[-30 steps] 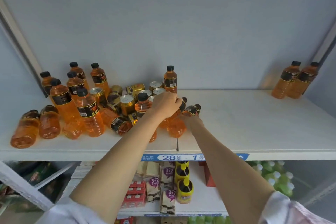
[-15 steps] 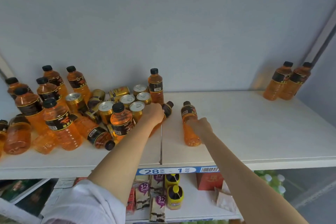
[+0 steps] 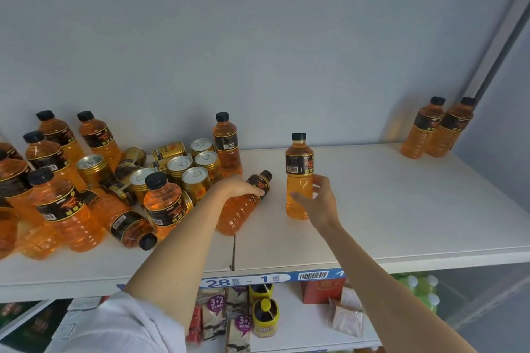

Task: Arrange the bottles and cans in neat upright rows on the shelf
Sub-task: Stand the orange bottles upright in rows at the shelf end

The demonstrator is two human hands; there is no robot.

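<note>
On the white shelf (image 3: 387,209), my right hand (image 3: 319,203) curls round the lower part of an upright orange bottle (image 3: 299,160) with a black cap. My left hand (image 3: 236,189) grips a second orange bottle (image 3: 239,213) that lies on its side, cap pointing back right. To the left is a jumble of orange bottles (image 3: 67,209), some upright and some lying, mixed with several gold cans (image 3: 196,178), upright or tipped. One bottle (image 3: 226,146) stands at the back beside the cans. Two upright bottles (image 3: 437,130) stand in the back right corner.
The shelf's front edge carries a blue label strip (image 3: 243,281). A lower shelf holds snack packs (image 3: 218,312) and yellow-capped bottles (image 3: 265,315). A grey upright post (image 3: 499,46) borders the right side. A seam (image 3: 233,249) splits the shelf boards.
The bottle in my right hand went from lying on the shelf to standing upright, a little further right. My left hand stayed on the lying bottle.
</note>
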